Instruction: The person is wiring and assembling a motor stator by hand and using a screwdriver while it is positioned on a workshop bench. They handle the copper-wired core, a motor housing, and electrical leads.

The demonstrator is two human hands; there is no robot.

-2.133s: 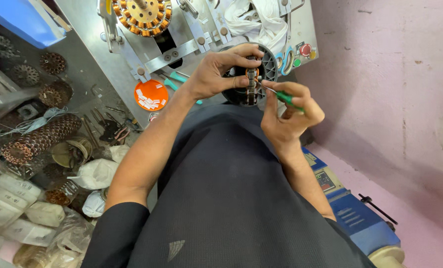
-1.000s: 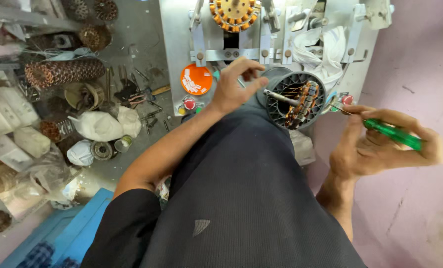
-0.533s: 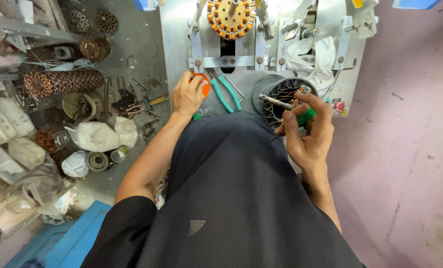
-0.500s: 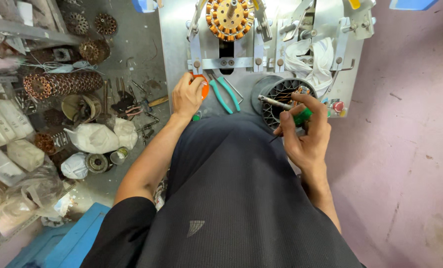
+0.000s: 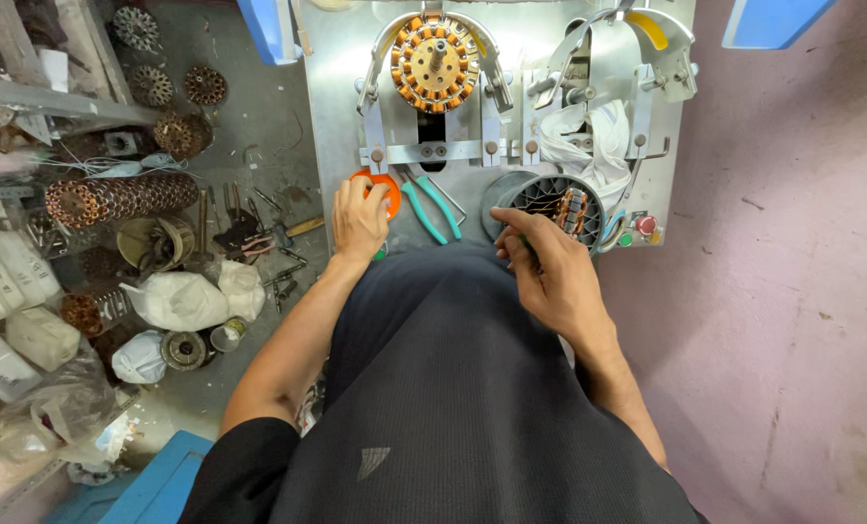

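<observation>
Your left hand (image 5: 359, 218) lies fingers down on the orange round lid (image 5: 383, 189), resting there rather than clasping it, on the metal desk (image 5: 332, 107). Just right of the lid lie the teal-handled pliers (image 5: 432, 206). Further right, your right hand (image 5: 550, 272) reaches into the stator (image 5: 557, 202); whether it grips anything, I cannot tell.

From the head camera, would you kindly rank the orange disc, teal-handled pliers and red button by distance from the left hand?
1. Orange disc: under the left hand.
2. Teal-handled pliers: just to its right.
3. Red button: far right of the panel.
</observation>
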